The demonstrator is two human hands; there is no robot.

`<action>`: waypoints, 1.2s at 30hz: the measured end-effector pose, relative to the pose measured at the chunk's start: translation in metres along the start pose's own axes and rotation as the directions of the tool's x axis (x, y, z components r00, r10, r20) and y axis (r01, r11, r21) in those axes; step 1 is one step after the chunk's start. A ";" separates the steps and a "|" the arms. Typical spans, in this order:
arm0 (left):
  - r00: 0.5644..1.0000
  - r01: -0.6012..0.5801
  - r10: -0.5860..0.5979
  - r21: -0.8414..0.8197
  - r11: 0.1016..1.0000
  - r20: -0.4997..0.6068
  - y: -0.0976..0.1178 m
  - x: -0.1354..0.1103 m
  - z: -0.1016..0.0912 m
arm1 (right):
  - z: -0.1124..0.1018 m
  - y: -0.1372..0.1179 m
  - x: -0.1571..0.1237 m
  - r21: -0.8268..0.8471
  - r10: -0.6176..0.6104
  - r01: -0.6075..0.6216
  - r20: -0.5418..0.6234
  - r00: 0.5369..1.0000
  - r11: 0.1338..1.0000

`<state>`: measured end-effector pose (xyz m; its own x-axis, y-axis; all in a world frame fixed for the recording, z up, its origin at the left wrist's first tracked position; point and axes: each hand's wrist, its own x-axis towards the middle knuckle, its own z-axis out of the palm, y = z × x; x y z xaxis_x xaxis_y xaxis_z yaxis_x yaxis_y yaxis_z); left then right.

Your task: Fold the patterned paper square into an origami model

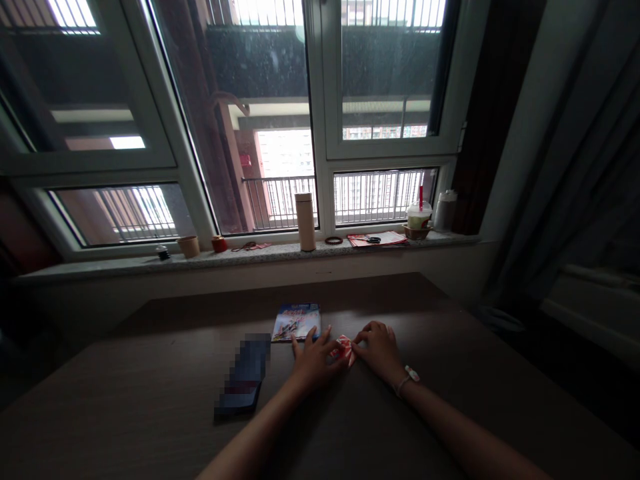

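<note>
A small piece of folded red-and-white paper (344, 347) lies on the dark table between my two hands. My left hand (314, 360) has its thumb and index finger on the paper's left side, while its other fingers spread out to the left. At the right edge, my right hand (381, 350) pinches the paper, its other fingers curled. Around the right wrist is a bracelet (411, 373) with a pale charm. Just beyond my left hand lies a booklet (297, 319) with a colourful cover. The paper's folds are partly hidden by fingers.
A pixelated dark phone-like slab (243, 377) lies left of my left forearm on the table (150, 373). Along the windowsill (235, 257) stand a beige flask (305, 223), a paper cup (189, 246), scissors (373, 240) on red-and-white sheets, and a drink cup (419, 215) with a straw.
</note>
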<state>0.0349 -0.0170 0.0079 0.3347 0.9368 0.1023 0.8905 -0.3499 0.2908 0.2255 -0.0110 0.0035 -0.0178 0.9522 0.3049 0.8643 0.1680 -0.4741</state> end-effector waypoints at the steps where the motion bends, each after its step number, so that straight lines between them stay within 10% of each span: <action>1: 1.000 0.001 -0.001 0.005 1.000 0.005 0.000 0.000 0.000 | 0.000 0.000 0.000 -0.002 0.000 0.000 0.000 1.000 1.000; 36: 1.000 -0.001 0.001 0.040 0.999 -0.006 -0.007 0.003 0.007 | -0.007 0.002 -0.010 -0.020 -0.063 0.067 0.153 0.986 0.998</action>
<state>0.0317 -0.0122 -0.0001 0.3341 0.9363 0.1083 0.9018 -0.3510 0.2522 0.2308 -0.0217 0.0053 -0.1487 0.9676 0.2040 0.8713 0.2257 -0.4358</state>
